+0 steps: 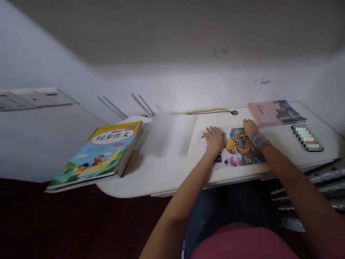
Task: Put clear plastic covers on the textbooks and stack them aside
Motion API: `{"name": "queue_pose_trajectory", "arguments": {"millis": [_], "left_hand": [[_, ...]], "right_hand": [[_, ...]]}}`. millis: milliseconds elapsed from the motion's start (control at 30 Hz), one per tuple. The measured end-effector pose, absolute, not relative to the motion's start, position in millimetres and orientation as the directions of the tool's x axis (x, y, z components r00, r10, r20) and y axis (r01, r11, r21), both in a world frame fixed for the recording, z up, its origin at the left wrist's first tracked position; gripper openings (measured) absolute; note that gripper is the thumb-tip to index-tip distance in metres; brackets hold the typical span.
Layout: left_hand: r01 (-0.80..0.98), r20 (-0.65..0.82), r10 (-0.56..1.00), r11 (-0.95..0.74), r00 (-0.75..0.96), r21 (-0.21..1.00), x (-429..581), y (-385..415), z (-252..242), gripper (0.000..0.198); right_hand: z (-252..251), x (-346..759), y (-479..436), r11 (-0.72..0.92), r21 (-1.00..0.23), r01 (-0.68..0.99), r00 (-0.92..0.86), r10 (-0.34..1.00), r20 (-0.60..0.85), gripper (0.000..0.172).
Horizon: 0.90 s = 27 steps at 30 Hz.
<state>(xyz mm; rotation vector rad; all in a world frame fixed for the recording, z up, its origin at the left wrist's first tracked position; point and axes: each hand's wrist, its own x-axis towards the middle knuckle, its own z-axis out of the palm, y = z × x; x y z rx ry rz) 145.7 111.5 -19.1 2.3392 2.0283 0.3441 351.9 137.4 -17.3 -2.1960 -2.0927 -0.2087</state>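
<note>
A picture book (237, 145) with a colourful cartoon cover lies flat on the white desk (156, 174) in front of me. My left hand (215, 138) rests on the left part of its cover, fingers spread. At the book's top right corner is my right hand (250, 127), its fingers curled in; what they pinch there is too small to make out. A grey band (260, 141) circles the right wrist. To the left of the book lies a translucent whitish sheet (169, 135), blurred in this view.
A stack of books with a yellow and blue cover (99, 151) stands at the desk's left end. Pink-covered books (276, 113) lie at the back right, near a phone (307, 138). A yellow cable (212, 109) runs along the wall into a desk hole.
</note>
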Motion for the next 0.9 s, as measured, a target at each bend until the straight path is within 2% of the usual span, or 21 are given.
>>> {"name": "queue_pose_trajectory", "arguments": {"millis": [200,300,333,367,533,633,900], "left_hand": [[0.968,0.124,0.984,-0.148,0.125,0.203,151,105,-34,0.064],[0.969,0.118,0.985,-0.149,0.128,0.195,149,108,-34,0.064],[0.97,0.109,0.984,-0.162,0.144,0.182,148,108,-34,0.064],[0.969,0.096,0.981,-0.182,0.168,0.167,146,108,-35,0.063],[0.952,0.068,0.961,-0.274,0.266,0.14,126,109,-37,0.061],[0.957,0.098,0.968,-0.245,0.232,0.153,113,112,-38,0.057],[0.979,0.094,0.994,-0.08,0.064,0.188,101,112,-35,0.06]], "right_hand": [[-8,343,136,-0.052,-0.006,0.999,0.051,0.958,0.283,0.034],[-8,296,126,0.042,-0.012,0.999,-0.036,0.936,0.35,0.044],[-11,275,122,0.128,-0.065,0.99,-0.097,0.93,0.355,0.048],[-14,256,118,0.199,-0.122,0.972,-0.15,0.933,0.328,0.051],[-35,223,102,0.352,-0.14,0.925,-0.316,0.921,0.23,0.054],[-41,258,102,0.364,-0.12,0.924,-0.337,0.921,0.196,0.061],[-44,350,103,0.217,-0.045,0.975,-0.205,0.961,0.187,0.058]]}}
